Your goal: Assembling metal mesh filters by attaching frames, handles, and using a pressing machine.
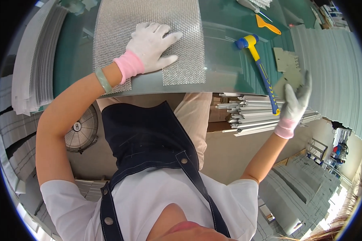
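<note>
A silvery metal mesh sheet (185, 52) with a fine honeycomb-like pattern lies on the green tabletop. My left hand (149, 46), in a white glove with a pink cuff, rests on it with the fingers spread. Off to the right, my right hand (295, 102), gloved the same way, is raised beside the table's front edge, fingers stretched out and holding nothing. Closest to it is a mallet (261, 68) with a blue and yellow head and handle, its handle end jutting past the edge. Flat grey-green pieces (287, 60) lie just beyond that hand.
A tall stack of thin pale sheets (38, 56) borders the left side. Another stack of pale panels (334, 68) stands at the right. An orange scraper (268, 25) lies at the far right. Below the edge are metal strips (253, 110) and a fan (81, 128).
</note>
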A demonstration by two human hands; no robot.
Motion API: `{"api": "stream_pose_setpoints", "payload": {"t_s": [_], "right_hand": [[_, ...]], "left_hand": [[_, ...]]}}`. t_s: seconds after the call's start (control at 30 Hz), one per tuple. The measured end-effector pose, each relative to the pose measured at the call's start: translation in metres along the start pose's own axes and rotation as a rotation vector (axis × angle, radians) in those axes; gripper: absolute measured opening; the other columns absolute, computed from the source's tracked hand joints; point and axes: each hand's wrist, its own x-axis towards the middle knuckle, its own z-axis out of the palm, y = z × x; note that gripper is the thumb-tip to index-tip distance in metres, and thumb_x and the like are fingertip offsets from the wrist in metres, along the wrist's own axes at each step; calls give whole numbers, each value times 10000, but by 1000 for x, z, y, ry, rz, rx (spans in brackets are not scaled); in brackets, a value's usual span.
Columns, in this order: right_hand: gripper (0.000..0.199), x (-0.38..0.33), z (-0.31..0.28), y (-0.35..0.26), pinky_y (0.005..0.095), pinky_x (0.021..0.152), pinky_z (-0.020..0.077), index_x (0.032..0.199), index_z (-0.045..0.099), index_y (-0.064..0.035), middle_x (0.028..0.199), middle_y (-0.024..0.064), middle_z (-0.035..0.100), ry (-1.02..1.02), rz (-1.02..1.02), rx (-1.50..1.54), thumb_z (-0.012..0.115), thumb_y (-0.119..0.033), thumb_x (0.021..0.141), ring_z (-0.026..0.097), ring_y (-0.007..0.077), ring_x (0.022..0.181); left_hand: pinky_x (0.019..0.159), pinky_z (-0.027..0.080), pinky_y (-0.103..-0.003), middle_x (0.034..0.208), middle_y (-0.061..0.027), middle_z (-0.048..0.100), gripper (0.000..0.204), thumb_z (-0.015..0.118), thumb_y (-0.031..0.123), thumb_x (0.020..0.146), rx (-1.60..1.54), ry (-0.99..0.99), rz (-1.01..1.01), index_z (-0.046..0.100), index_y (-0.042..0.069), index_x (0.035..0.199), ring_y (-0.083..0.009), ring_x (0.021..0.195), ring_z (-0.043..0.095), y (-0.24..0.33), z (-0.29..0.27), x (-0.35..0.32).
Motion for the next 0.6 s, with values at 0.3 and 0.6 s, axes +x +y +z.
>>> {"api": "stream_pose_setpoints", "payload": {"t_s": [0.3, 0.6], "right_hand": [[251, -107, 77, 6, 216, 713, 442, 1010, 500, 4, 933, 47, 545, -295, 315, 525, 581, -2, 772, 514, 81, 818], [214, -179, 85, 30, 199, 647, 445, 966, 541, 48, 829, 32, 579, -379, 570, 429, 598, -37, 779, 529, 58, 722]], "left_hand": [[1037, 181, -505, 1290, -143, 410, 484, 501, 363, 775, -45, -13, 256, 480, 183, 1224, -309, 1224, 339, 37, 16, -6], [1003, 171, -549, 1322, -179, 349, 772, 622, 542, 603, -32, -44, -74, 428, 178, 1255, -362, 1230, 302, 95, 8, -18]]}}
